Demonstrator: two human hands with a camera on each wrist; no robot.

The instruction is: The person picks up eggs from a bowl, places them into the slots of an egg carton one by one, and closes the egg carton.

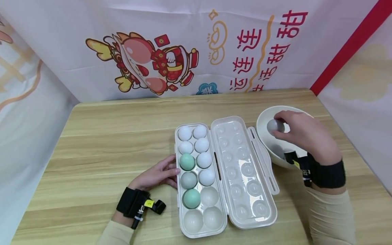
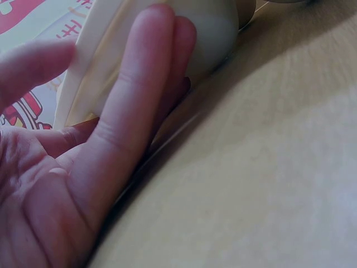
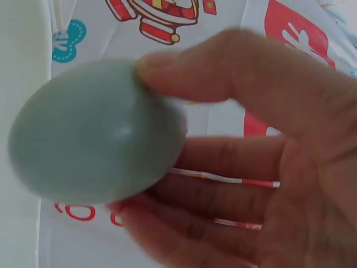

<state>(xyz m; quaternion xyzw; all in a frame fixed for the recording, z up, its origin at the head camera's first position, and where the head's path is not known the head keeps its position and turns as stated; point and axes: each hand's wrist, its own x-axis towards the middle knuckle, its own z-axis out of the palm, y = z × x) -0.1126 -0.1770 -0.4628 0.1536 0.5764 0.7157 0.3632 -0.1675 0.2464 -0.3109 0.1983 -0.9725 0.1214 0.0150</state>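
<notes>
My right hand (image 1: 298,131) pinches a pale grey-green egg (image 3: 95,134) between thumb and fingers. It is over the white bowl (image 1: 264,119) at the back right. An egg box (image 1: 180,214) lies open in the middle of the table, its lid (image 1: 239,183) folded out to the right. White eggs (image 1: 204,160) fill the far rows, with green eggs (image 1: 192,198) and a grey-green egg (image 1: 188,180) in the left row. Three near cups hold nothing. My left hand (image 1: 156,175) holds the box's left edge, thumb at the rim and fingers against the outer wall.
A white latch flap (image 1: 264,160) runs along the lid's right side, close to the bowl. The wooden table (image 1: 107,143) ends at a printed cloth (image 1: 183,20) hanging behind it. Black straps with small cameras (image 1: 326,172) are on both wrists.
</notes>
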